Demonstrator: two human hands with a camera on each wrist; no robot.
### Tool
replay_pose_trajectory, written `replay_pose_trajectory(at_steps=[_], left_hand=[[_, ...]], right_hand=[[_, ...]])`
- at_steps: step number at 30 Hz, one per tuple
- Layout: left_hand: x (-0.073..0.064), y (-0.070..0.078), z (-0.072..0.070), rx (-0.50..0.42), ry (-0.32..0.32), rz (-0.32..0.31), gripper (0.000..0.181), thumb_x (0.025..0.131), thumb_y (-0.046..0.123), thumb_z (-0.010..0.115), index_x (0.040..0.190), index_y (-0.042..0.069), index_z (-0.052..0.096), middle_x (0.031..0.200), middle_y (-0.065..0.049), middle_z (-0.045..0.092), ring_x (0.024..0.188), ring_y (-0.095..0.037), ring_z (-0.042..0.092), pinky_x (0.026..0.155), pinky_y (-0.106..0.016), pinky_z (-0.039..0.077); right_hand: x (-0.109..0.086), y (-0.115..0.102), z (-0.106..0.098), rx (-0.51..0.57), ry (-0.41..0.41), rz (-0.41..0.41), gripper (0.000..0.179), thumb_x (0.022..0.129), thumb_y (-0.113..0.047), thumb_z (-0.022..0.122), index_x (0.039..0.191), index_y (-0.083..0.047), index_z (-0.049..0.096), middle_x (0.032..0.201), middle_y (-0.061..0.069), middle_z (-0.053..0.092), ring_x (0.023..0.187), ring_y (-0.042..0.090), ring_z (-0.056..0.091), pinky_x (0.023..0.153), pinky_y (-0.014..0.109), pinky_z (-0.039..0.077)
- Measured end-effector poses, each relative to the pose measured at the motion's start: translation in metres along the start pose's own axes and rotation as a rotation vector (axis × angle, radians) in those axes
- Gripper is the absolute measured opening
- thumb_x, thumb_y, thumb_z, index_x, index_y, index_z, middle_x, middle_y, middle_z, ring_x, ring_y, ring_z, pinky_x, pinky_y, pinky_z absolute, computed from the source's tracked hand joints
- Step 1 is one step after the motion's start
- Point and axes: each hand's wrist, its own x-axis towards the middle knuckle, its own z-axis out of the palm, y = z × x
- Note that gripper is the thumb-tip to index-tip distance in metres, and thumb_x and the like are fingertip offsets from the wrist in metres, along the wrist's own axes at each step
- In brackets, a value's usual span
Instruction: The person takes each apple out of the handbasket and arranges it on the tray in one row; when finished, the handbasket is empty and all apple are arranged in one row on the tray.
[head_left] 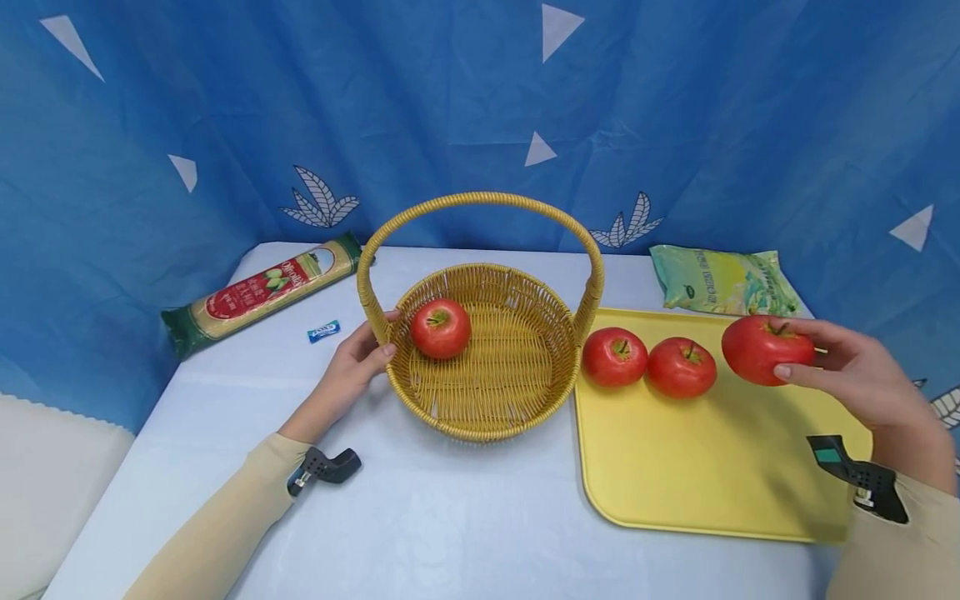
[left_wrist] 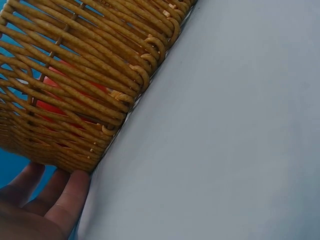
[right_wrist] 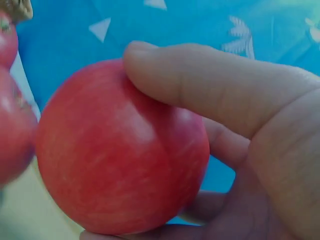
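A red apple (head_left: pixel 767 350) is in my right hand (head_left: pixel 862 375), raised over the yellow tray (head_left: pixel 720 467). In the right wrist view my thumb lies across the top of this apple (right_wrist: pixel 120 155), with the fingers around its far side. Two more apples sit side by side along the tray's left part, one apple (head_left: pixel 614 357) beside the basket and another apple (head_left: pixel 682 367) right of it. My left hand (head_left: pixel 352 367) holds the left side of the wicker basket (head_left: pixel 487 400) at the foot of its handle. Inside the basket, one apple (head_left: pixel 441 329) lies at the left.
A long pasta packet (head_left: pixel 262 292) lies at the back left, with a small blue wrapped piece (head_left: pixel 323 332) in front of it. Behind the tray is a green and yellow bag (head_left: pixel 723 281). The basket's tall arched handle (head_left: pixel 480 198) stands upright. A blue curtain (head_left: pixel 450 100) closes off the back.
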Motion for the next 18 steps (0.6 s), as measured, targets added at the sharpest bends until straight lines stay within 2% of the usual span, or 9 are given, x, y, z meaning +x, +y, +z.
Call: replay_pose_trajectory(at_steps=[4,10,14,18], left_hand=[[0.0,0.0,0.0,-0.002,-0.006,0.005,0.054,0.106,0.018,0.052,0.158,0.014,0.037,0.164,-0.02,0.034,0.142,-0.045,0.045,0.092,-0.02,0.056],[0.0,-0.001,0.0,-0.011,-0.008,-0.004,0.055,0.105,0.018,0.052,0.158,0.014,0.037,0.163,-0.019,0.037,0.141,-0.044,0.047,0.091,-0.02,0.056],[-0.001,0.0,0.0,-0.005,-0.008,-0.006,0.055,0.105,0.019,0.052,0.158,0.016,0.037,0.163,-0.018,0.036,0.141,-0.043,0.047,0.091,-0.02,0.057],[-0.001,0.002,0.0,0.006,-0.006,-0.012,0.055,0.105,0.02,0.052,0.158,0.017,0.037,0.164,-0.017,0.035,0.142,-0.042,0.046,0.091,-0.02,0.056]], right_hand=[[0.001,0.02,-0.004,0.037,-0.04,0.0,0.06,0.091,0.006,0.068,0.132,-0.036,0.056,0.118,-0.032,0.052,0.087,-0.014,0.061,0.065,0.01,0.055],[0.003,0.045,-0.007,0.143,-0.115,-0.014,0.058,0.092,0.011,0.063,0.132,-0.032,0.059,0.121,-0.027,0.055,0.092,-0.008,0.064,0.068,0.014,0.058],[0.004,0.057,-0.007,0.186,-0.158,0.008,0.054,0.093,0.011,0.062,0.131,-0.028,0.062,0.121,-0.026,0.055,0.097,-0.008,0.061,0.069,0.016,0.059],[0.006,0.064,-0.009,0.299,-0.231,0.044,0.052,0.094,0.012,0.059,0.133,-0.023,0.064,0.121,-0.023,0.059,0.101,-0.006,0.06,0.072,0.02,0.061]])
